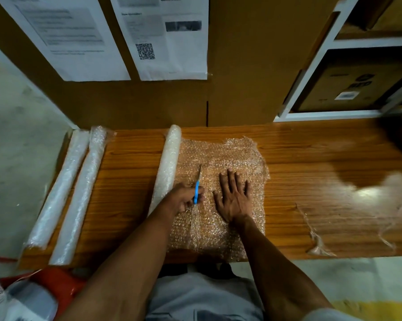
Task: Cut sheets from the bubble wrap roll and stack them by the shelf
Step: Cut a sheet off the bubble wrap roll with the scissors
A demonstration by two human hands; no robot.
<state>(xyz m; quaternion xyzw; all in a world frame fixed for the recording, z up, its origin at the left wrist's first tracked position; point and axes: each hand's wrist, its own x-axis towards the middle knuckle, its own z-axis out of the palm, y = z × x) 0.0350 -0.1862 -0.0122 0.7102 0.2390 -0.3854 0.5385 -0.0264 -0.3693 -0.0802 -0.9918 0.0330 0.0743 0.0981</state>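
1. The left hand (185, 198) grips blue-handled scissors (197, 186), blades pointing away along the unrolled bubble wrap sheet (220, 158).
2. The right hand (233, 198) presses flat on that sheet, fingers spread straight.
3. The bubble wrap roll (168, 163) lies touching the sheet's left edge on the wooden table (311, 158).
4. Two spare rolls (65, 193) lie at the table's left end.
5. The white shelf (315, 66) holds cardboard boxes (357, 86).

Both forearms were bare from wrist to above the elbow, with no watch, ring or glove on the left hand (186, 200) or the right hand (233, 200). A pale grey short sleeve (327, 315) edged the right upper arm at five o'clock. The torso wore a light grey shirt (202, 297) with a darker printed patch near its lower edge, at six o'clock.
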